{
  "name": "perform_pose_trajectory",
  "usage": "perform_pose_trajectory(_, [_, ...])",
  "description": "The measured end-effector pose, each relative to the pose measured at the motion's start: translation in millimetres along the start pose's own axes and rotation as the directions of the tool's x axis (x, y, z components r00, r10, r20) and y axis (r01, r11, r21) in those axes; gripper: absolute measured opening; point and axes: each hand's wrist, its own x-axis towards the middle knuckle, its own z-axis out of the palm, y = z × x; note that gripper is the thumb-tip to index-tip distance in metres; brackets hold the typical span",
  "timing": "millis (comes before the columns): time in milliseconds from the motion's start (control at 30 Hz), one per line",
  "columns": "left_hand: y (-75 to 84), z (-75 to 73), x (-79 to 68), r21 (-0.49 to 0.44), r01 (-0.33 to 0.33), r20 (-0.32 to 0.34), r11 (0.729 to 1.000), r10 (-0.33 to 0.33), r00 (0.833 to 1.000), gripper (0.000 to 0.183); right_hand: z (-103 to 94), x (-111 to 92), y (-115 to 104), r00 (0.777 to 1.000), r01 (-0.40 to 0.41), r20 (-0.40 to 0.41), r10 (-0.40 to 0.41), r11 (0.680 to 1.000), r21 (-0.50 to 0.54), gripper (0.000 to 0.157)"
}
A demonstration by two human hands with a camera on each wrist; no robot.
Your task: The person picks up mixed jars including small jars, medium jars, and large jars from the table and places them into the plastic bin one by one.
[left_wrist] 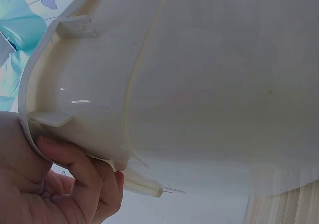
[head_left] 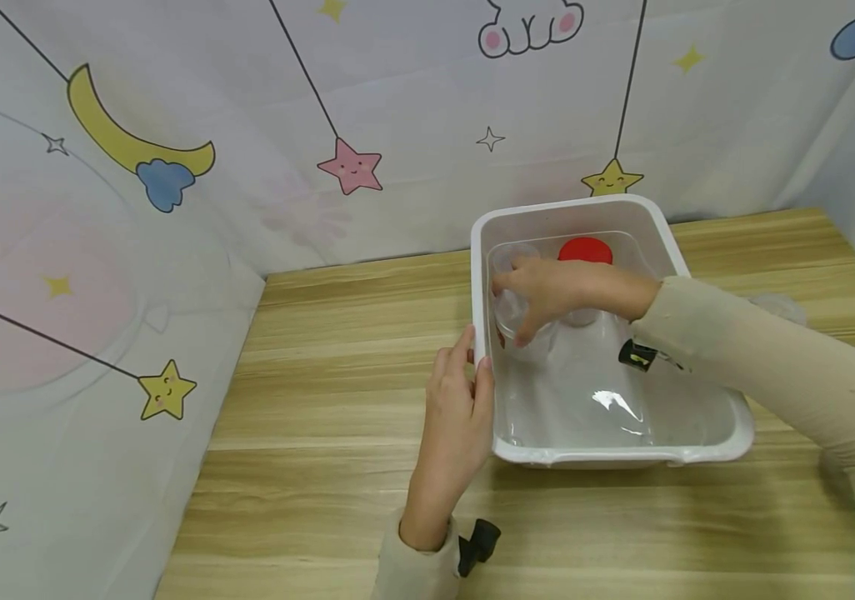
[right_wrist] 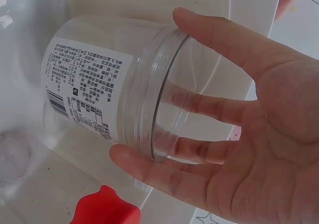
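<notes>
My left hand (head_left: 457, 408) grips the left rim of a white plastic bin (head_left: 622, 457). In the left wrist view its curled fingers (left_wrist: 87, 181) sit under the rim, against the bin's outer wall. Inside the bin, my right hand (head_left: 547, 287) holds a clear plastic jar (right_wrist: 94, 79) round its mouth, thumb on one side and fingers on the other. The jar carries a white printed label (right_wrist: 84, 84) and lies tilted in the right wrist view. Next to the right hand is a red lid or cap (head_left: 585, 248), partly hidden by the wrist.
The bin stands on a wood-grain table (head_left: 322, 417), near a white cloth backdrop (head_left: 412, 100) printed with stars and a moon. Right of the bin, a clear container (head_left: 780, 308) shows partly behind the right sleeve (head_left: 780, 375).
</notes>
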Motion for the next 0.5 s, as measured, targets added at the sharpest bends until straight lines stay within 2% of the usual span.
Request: perform_pose_trajectory(500, [1.0, -0.2, -0.1, 0.012, 0.004, 0.002, 1.0, -0.004, 1.0, 0.048, 7.0, 2.7, -1.8, 1.0, -0.008, 0.007, 0.008, 1.0, 0.005, 0.065])
